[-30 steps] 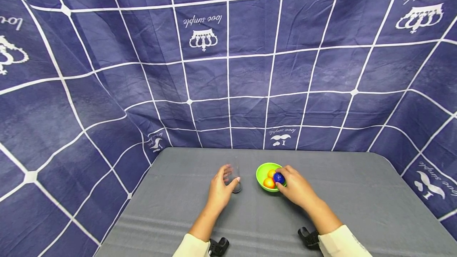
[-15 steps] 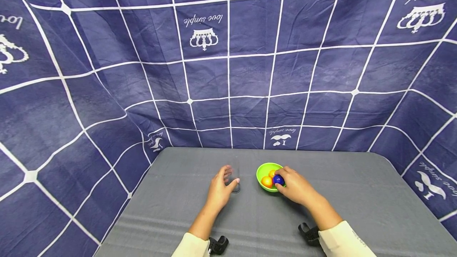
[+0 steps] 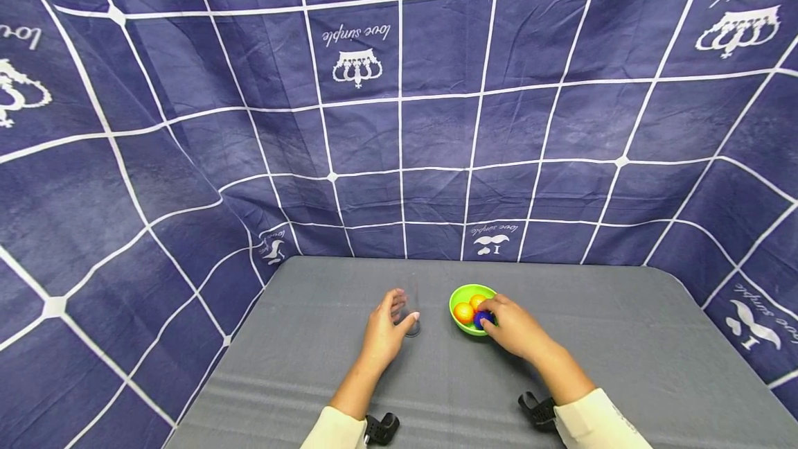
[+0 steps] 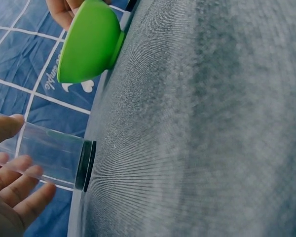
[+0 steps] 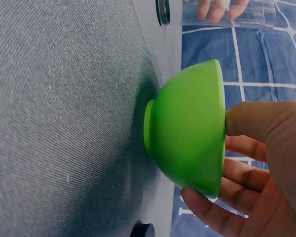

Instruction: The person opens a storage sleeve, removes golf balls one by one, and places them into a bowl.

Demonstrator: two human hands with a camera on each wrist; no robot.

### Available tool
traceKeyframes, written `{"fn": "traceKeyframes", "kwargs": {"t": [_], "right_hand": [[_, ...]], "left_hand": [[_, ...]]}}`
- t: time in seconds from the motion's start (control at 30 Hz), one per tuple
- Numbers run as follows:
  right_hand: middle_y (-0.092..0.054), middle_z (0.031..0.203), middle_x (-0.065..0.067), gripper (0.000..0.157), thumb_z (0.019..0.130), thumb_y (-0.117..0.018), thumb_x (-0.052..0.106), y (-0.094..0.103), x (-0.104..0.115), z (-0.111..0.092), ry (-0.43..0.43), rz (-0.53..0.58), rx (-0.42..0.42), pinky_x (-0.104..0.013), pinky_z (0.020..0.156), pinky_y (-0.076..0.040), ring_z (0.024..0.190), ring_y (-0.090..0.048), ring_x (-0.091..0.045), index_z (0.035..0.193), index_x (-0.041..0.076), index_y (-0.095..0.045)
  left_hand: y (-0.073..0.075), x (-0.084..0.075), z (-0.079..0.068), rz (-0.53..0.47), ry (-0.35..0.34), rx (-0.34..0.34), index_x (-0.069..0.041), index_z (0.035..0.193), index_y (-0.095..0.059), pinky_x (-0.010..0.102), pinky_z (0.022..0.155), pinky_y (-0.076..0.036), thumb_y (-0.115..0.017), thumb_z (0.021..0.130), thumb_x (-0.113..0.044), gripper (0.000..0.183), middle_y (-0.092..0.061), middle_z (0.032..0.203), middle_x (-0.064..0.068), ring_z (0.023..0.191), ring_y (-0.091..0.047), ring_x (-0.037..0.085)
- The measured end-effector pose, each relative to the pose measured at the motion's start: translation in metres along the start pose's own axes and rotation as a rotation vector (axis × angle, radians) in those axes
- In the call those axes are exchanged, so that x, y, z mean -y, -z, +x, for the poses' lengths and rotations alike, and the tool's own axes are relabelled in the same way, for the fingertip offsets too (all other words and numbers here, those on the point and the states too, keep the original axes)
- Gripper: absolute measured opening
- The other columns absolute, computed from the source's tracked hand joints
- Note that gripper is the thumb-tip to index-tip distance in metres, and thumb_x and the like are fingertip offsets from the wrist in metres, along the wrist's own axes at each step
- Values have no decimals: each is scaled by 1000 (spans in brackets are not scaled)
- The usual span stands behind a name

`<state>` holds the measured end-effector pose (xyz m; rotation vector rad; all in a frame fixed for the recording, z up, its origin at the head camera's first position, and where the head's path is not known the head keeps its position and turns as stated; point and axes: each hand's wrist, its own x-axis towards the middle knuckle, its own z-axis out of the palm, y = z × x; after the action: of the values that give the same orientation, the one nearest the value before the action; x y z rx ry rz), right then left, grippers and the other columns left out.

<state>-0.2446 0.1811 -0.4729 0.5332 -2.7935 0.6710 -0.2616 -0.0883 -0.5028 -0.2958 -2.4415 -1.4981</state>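
In the head view my left hand is round a clear cylindrical container with a dark base, which stands upright on the table. The left wrist view shows the thumb on one side of its clear wall and the fingers on the other. To its right is a green bowl with two orange balls and a blue ball inside. My right hand reaches over the bowl's right rim, thumb and fingers on the blue ball. In the right wrist view the bowl wall hides the balls, and one finger lies against the bowl's outside.
A grey cloth covers the table. Dark blue curtains with white lines rise behind and at both sides. Each wrist carries a black mount close to the tabletop.
The blue ball has shifted lower in the bowl, under my right fingers. The orange balls have rolled a little to the left and back. My left hand and the clear container have hardly moved.
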Motion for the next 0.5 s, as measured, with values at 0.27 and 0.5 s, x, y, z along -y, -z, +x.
{"fn": "traceKeyframes", "kwargs": {"t": [0.27,0.5], "right_hand": [[-68,103,-10,18,87,-74,10,-3,-2,-2,-18,18,-23,-51,95,-53,99,-68,-31,104,4,-71],[-69,100,-8,15,86,-75,8,-3,-2,-3,-51,78,-85,-47,91,-55,95,-68,-28,101,4,-72]], "left_hand": [[1,-5,0,19,57,16,-8,134,-55,49,91,-58,-80,85,-10,55,-68,126,16,120,-66,35],[0,-4,-1,22,78,37,-4,145,-46,50,93,-57,-83,83,-15,73,-66,130,19,122,-64,39]]}}
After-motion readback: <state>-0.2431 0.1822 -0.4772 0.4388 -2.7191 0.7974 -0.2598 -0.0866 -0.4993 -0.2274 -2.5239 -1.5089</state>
